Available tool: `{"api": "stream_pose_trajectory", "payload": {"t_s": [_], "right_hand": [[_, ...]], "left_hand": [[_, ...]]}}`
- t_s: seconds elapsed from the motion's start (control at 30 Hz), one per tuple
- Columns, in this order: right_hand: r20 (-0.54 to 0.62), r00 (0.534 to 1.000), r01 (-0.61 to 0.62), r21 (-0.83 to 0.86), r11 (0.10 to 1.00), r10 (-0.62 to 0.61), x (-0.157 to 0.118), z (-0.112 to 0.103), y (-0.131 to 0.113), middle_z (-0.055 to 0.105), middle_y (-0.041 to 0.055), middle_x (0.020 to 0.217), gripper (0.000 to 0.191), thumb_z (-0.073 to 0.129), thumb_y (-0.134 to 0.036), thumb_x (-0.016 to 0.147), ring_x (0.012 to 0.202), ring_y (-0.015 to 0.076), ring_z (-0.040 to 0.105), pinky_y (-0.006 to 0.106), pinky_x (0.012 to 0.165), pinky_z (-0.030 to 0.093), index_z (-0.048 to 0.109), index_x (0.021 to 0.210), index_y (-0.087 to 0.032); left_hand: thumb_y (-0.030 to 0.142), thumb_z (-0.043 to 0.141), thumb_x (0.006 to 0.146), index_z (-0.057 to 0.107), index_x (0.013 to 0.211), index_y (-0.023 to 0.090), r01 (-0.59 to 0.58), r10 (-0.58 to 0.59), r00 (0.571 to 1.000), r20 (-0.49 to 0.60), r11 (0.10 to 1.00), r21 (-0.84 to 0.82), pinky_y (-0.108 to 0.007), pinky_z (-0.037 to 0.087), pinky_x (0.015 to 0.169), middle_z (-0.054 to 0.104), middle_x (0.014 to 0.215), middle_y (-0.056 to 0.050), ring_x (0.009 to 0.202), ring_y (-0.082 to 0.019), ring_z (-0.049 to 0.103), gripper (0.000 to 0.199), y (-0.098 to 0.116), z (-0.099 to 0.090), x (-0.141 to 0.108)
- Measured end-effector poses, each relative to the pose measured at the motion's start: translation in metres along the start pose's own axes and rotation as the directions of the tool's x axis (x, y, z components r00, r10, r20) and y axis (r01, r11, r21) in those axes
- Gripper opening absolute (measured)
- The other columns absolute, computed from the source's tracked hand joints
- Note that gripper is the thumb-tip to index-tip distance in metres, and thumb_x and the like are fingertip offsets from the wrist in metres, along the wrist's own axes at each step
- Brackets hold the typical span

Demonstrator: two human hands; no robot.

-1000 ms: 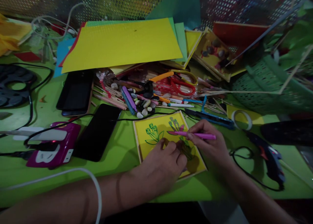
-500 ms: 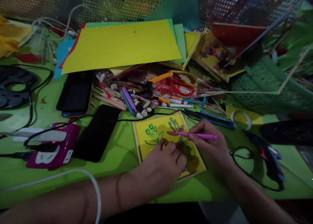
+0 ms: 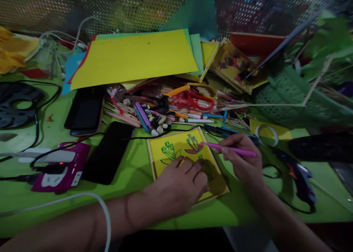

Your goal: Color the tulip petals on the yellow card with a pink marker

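Note:
A yellow framed card [image 3: 176,136] lies on the green table, with green flower drawings on it; the upper right drawing [image 3: 193,143] has pink leaves. My right hand [image 3: 242,158] is closed around a pink marker [image 3: 238,150], whose tip touches or hovers just over the right side of that drawing. My left hand [image 3: 179,182] rests on the lower part of the card, fingers bent and somewhat spread, nothing seen in it. It partly covers the card and the lower right drawing.
Phones [image 3: 111,153] and a purple power strip [image 3: 63,167] lie left. Behind are yellow sheets [image 3: 135,57], pebbles [image 3: 162,123], scissors [image 3: 200,97] and sticks. A green basket [image 3: 292,97], tape roll [image 3: 267,135] and glue gun [image 3: 299,176] are at right. A white cable [image 3: 106,215] crosses my left forearm.
The marker tip has moved right, from the drawing's left leaf to its right side, and the pink leaves show more fully. My left hand stays on the card. The whole view has shifted slightly.

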State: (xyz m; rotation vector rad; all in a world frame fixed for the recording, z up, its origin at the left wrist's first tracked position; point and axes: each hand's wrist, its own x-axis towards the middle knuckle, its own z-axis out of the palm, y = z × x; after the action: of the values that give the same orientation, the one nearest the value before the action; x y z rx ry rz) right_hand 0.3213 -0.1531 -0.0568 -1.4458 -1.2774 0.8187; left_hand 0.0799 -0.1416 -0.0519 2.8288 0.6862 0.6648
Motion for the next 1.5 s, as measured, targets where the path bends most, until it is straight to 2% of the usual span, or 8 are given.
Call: {"api": "stream_pose_trajectory", "payload": {"t_s": [0.17, 0.3, 0.43, 0.57, 0.83, 1.07, 1.37, 1.5], "right_hand": [[-0.071, 0.996, 0.053, -0.013, 0.999, -0.053, 0.001, -0.003, -0.002, 0.067, 0.0010, 0.083, 0.014, 0.081, -0.032, 0.089, 0.067, 0.0180, 0.060, 0.030, 0.057, 0.043, 0.070, 0.093, -0.025], [-0.086, 0.992, 0.092, -0.029, 0.995, -0.094, 0.001, -0.006, -0.007, 0.067, 0.0011, 0.082, 0.014, 0.081, -0.032, 0.089, 0.067, 0.0184, 0.061, 0.031, 0.058, 0.045, 0.070, 0.094, -0.024], [-0.132, 0.983, 0.124, -0.036, 0.992, -0.127, 0.004, -0.009, -0.012, 0.066, -0.0004, 0.078, 0.014, 0.082, -0.029, 0.086, 0.064, 0.0171, 0.060, 0.029, 0.056, 0.044, 0.069, 0.091, -0.025], [-0.178, 0.974, 0.141, -0.004, 0.990, -0.139, 0.006, -0.012, -0.015, 0.067, -0.0006, 0.078, 0.015, 0.083, -0.030, 0.085, 0.067, 0.0172, 0.062, 0.029, 0.058, 0.045, 0.070, 0.091, -0.025], [-0.191, 0.968, 0.174, 0.032, 0.984, -0.164, 0.006, -0.015, -0.017, 0.066, -0.0016, 0.073, 0.020, 0.084, -0.036, 0.084, 0.066, 0.0175, 0.065, 0.030, 0.061, 0.049, 0.070, 0.090, -0.024], [-0.125, 0.987, 0.112, 0.086, 0.990, -0.101, 0.006, -0.012, -0.015, 0.066, -0.0007, 0.073, 0.016, 0.084, -0.032, 0.086, 0.069, 0.0191, 0.064, 0.031, 0.060, 0.044, 0.071, 0.090, -0.025], [-0.113, 0.992, 0.067, 0.132, 0.989, -0.052, 0.014, -0.013, -0.008, 0.063, -0.0033, 0.064, 0.014, 0.081, -0.032, 0.086, 0.066, 0.0174, 0.064, 0.029, 0.061, 0.045, 0.072, 0.092, -0.024], [-0.095, 0.995, 0.054, 0.141, 0.989, -0.041, 0.012, -0.013, -0.008, 0.069, 0.0000, 0.074, 0.017, 0.083, -0.032, 0.084, 0.061, 0.0155, 0.061, 0.028, 0.056, 0.043, 0.072, 0.092, -0.022]], "left_hand": [[0.029, 0.048, 0.108, 0.063, 0.088, 0.021, 0.061, -0.054, 0.989, -0.136, 0.997, 0.048, -0.036, 0.048, 0.074, 0.074, 0.088, -0.003, 0.082, -0.021, 0.065, 0.026, -0.029, -0.024, 0.015], [0.031, 0.048, 0.108, 0.069, 0.098, 0.020, 0.296, -0.288, 0.955, -0.067, 0.936, 0.192, -0.036, 0.048, 0.077, 0.075, 0.092, -0.005, 0.088, -0.024, 0.068, 0.025, -0.062, -0.042, 0.018], [0.030, 0.045, 0.108, 0.068, 0.120, 0.022, 0.538, -0.574, 0.817, 0.060, 0.795, 0.279, -0.035, 0.048, 0.076, 0.077, 0.103, -0.008, 0.094, -0.027, 0.072, 0.027, -0.081, -0.052, 0.016], [0.034, 0.045, 0.108, 0.066, 0.122, 0.021, 0.603, -0.656, 0.742, 0.139, 0.744, 0.288, -0.033, 0.046, 0.072, 0.076, 0.102, -0.010, 0.097, -0.029, 0.072, 0.029, -0.086, -0.055, 0.016], [0.035, 0.041, 0.109, 0.067, 0.113, 0.020, 0.616, -0.655, 0.738, 0.164, 0.753, 0.234, -0.029, 0.043, 0.069, 0.076, 0.095, -0.008, 0.089, -0.024, 0.073, 0.030, -0.085, -0.055, 0.015], [0.038, 0.047, 0.107, 0.066, 0.103, 0.021, 0.553, -0.575, 0.793, 0.199, 0.818, 0.159, -0.028, 0.043, 0.068, 0.077, 0.091, -0.004, 0.083, -0.020, 0.072, 0.026, -0.085, -0.049, 0.012], [0.018, 0.048, 0.103, 0.071, 0.105, 0.017, 0.540, -0.567, 0.814, 0.124, 0.818, 0.196, -0.032, 0.050, 0.096, 0.074, 0.110, -0.010, 0.114, -0.024, 0.067, 0.023, -0.081, -0.053, 0.012], [0.017, 0.053, 0.099, 0.070, 0.111, 0.019, 0.542, -0.573, 0.809, 0.127, 0.813, 0.214, -0.032, 0.051, 0.095, 0.074, 0.111, -0.009, 0.113, -0.023, 0.068, 0.021, -0.085, -0.049, 0.010]]}}
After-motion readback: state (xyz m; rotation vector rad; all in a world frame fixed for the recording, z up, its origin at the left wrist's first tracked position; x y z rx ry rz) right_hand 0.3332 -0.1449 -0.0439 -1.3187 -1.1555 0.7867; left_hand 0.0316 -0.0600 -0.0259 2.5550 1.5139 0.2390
